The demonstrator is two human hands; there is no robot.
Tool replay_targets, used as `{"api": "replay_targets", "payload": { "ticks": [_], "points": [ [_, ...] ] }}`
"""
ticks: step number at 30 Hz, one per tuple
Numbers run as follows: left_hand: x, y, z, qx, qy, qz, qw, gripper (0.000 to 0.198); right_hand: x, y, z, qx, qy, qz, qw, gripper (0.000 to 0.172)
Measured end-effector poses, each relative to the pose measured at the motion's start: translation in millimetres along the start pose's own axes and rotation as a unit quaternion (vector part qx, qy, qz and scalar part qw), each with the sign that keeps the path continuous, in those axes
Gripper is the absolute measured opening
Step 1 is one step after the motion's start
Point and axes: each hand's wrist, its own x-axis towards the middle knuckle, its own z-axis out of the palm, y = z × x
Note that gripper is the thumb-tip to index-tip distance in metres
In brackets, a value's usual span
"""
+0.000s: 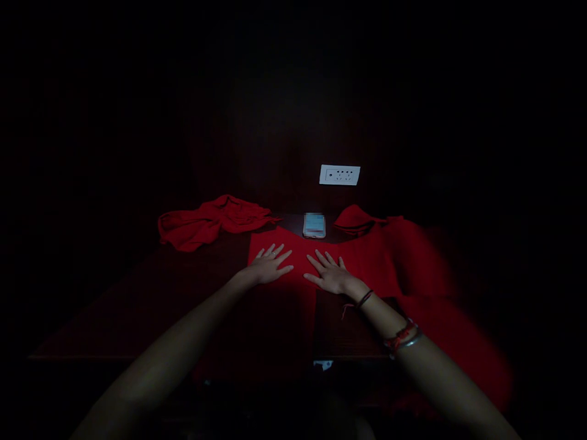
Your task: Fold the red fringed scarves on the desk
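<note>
Red fabric lies spread over a dark table, with part of it reaching toward the front edge. My left hand rests palm down on the fabric's left side, fingers spread. Palm down as well, my right hand lies on the fabric a short way to the right, its fingers apart. Neither hand grips anything. Just beyond the fabric, a phone with a lit screen lies on the table. Deep shadow hides much of the cloth nearest me.
A crumpled red cloth lies at the back left of the dark table. More red cloth is bunched on the right and hangs over the front edge. A white socket plate is on the wall behind.
</note>
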Motion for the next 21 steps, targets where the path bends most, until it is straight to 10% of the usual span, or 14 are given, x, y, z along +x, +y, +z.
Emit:
{"api": "replay_targets", "payload": {
  "ticks": [8,14,21],
  "points": [
    [-3.1,-11.6,4.4,-0.001,0.026,0.038,0.999,0.072,-9.0,4.1,-18.6,0.001,-0.099,0.005,0.995,0.097],
    [-15.2,-19.6,-6.8,-0.015,-0.064,0.094,0.993,0.092,-9.7,7.8,-25.8,0.008,-0.123,-0.015,0.992,0.106],
    [-16.3,-6.7,-5.7,-0.021,-0.072,0.037,0.997,0.097,-0.4,23.9,-32.5,0.019,-0.14,-0.025,0.99,0.113]
  ]
}}
